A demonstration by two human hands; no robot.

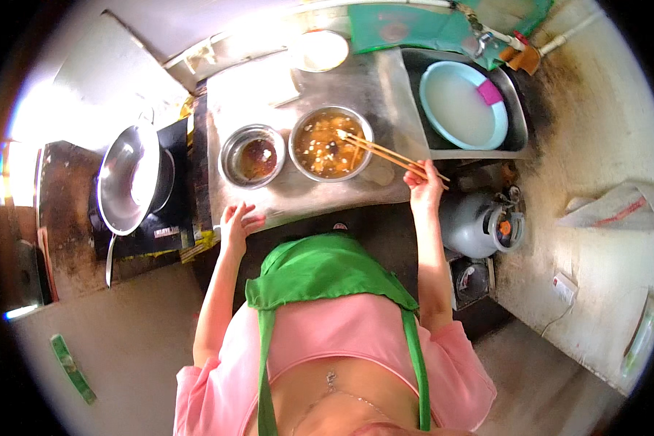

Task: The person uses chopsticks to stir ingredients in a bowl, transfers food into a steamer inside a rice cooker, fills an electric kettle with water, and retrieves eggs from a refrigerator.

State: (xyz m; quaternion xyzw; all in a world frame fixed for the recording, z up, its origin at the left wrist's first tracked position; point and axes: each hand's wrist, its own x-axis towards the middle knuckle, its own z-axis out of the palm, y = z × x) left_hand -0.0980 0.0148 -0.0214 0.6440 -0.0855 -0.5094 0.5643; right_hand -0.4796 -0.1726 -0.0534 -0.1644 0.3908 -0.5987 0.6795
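Observation:
Chopsticks (392,155) run from my right hand (425,185) across the rim of a metal bowl (368,128). Their tips meet a pale piece of food at the surface of the orange-brown soupy food (327,144) with white bits. Left of it stands a second metal bowl (226,155), with dark reddish-brown liquid (259,158) and a small white lump inside. My left hand (238,223) holds nothing, its fingers apart, by the front edge of the metal worktop (305,199), below the second bowl.
On the left a wok (125,185) sits tilted over a black stove (171,229). A light-blue basin (458,109) of cloudy water, with a purple cloth (489,92) on its rim, fills the sink (414,71). Below stands a gas cylinder (468,223). A pale round container (320,52) is at the back.

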